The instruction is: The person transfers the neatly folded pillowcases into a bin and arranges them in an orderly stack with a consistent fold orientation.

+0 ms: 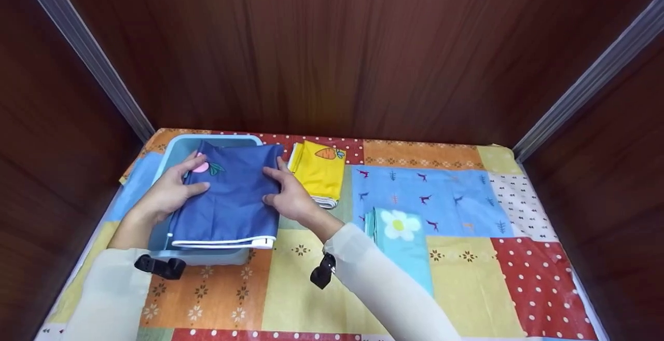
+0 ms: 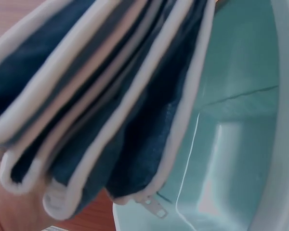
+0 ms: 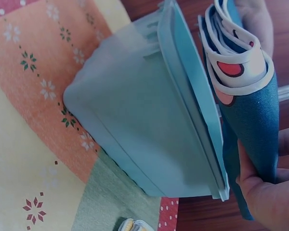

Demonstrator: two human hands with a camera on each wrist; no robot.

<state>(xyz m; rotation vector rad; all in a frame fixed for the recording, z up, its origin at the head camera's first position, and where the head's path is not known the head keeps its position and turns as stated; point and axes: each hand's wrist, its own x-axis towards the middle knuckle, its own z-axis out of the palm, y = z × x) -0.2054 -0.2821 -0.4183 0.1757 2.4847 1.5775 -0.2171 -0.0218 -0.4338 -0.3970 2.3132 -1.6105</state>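
Both hands hold a folded navy-blue cushion cover (image 1: pixel 233 201) with white piping and a pink fruit print, over a light-blue plastic bin (image 1: pixel 212 137). My left hand (image 1: pixel 168 190) grips its left edge, thumb on top. On the opposite edge my right hand (image 1: pixel 293 195) pinches the fabric between thumb and fingers. Stacked fold layers and a zipper pull (image 2: pixel 154 208) show in the left wrist view, beside the bin's inner wall (image 2: pixel 241 57). In the right wrist view the cover (image 3: pixel 255 125) overlaps the bin's rim, its rolled end showing red patches.
Right of the bin lies a folded yellow cover (image 1: pixel 316 175) with a carrot print. A folded turquoise cover (image 1: pixel 410 258) with a white flower lies further right, partly behind the right sleeve. A patchwork cloth (image 1: pixel 467 278) covers the table. Dark wood panels (image 1: pixel 332 60) rise around it.
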